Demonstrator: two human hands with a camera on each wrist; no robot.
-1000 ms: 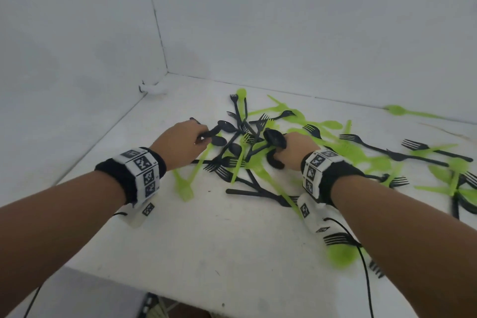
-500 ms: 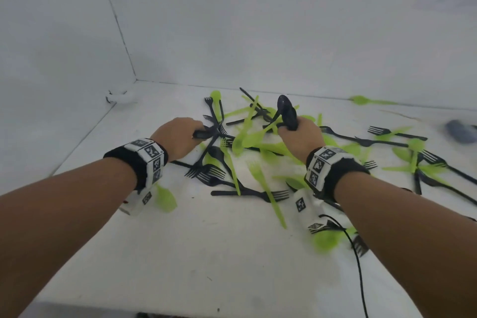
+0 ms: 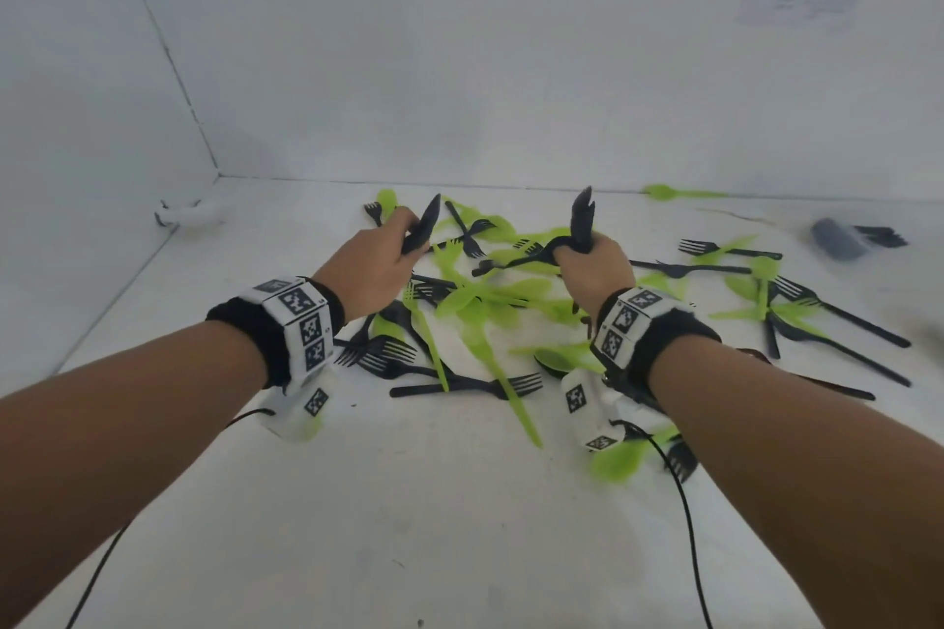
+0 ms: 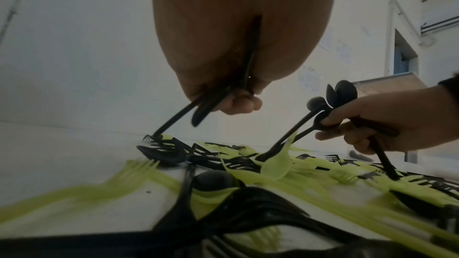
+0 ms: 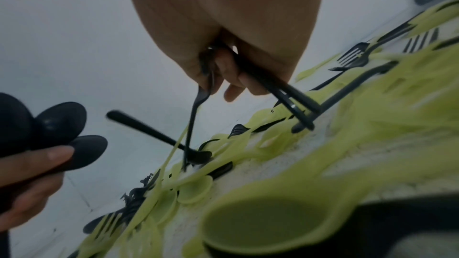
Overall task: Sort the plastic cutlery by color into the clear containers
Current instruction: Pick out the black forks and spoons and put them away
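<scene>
Two hands, both raised above one mixed pile of plastic cutlery (image 3: 475, 307) on a white table (image 3: 357, 526).

Left hand (image 3: 373, 266): fingers curled round a bunch of black spoons (image 3: 424, 225). Bowls stick up past the knuckles in the head view; the right wrist view shows three rounded bowls fanned together (image 5: 62, 123). Handles trail down from the fist towards the pile, and one black fork (image 4: 164, 125) hangs from the grip with its tines touching the heap.

Right hand (image 3: 592, 271): fingers closed round a second bunch of black cutlery (image 3: 582, 220), ends pointing upward. Spoon bowls (image 4: 340, 93) show above the fingers in the left wrist view. Several black handles (image 5: 290, 97) run out below the fist, slanting down to the pile.

Pile: lime-green forks and spoons (image 3: 490, 301) interleaved with black forks (image 3: 459, 383), lying flat and crossing one another, between and beyond the two hands. More black and green pieces (image 3: 797, 307) are scattered to the right of the pile. One green spoon (image 3: 664, 192) lies apart, beyond the pile at the foot of the back wall.

Container: a blurred grey-looking tub (image 3: 838, 240) far right of the pile, dark cutlery ends projecting from it; contents cannot be told exactly.

Other: a small white object (image 3: 189, 215) left of the pile in the table's corner; marker-patterned wristbands (image 3: 301, 322) on both wrists.
</scene>
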